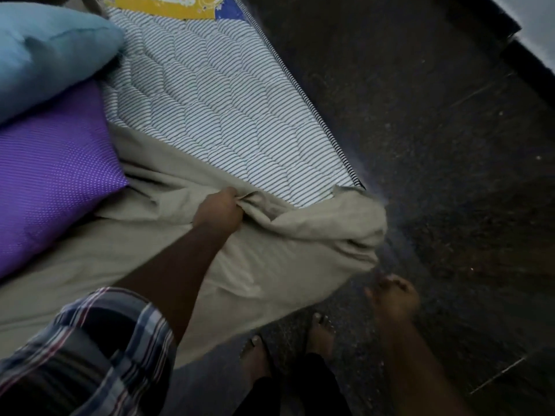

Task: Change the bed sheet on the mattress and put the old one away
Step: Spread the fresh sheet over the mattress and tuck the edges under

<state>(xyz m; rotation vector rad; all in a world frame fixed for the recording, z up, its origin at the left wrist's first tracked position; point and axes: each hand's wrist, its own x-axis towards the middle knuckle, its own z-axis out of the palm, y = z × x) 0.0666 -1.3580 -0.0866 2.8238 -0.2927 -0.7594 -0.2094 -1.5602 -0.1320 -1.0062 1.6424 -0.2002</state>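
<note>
Left hand (218,210) bunches sheet (270,247) off mattress (228,115).

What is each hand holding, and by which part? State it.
The left hand grips the beige cotton bed sheet by a bunched fold near its peeled-back edge. The right hand holds nothing, blurred beside the sheet.

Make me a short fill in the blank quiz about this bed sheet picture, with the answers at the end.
1. The left hand grips the ____ sheet.
2. The bared mattress has a ____ pattern.
3. The blue pillow lies beside a ____ pillow.
4. The right hand holds ____.

Answers: beige; striped; purple; nothing
</note>
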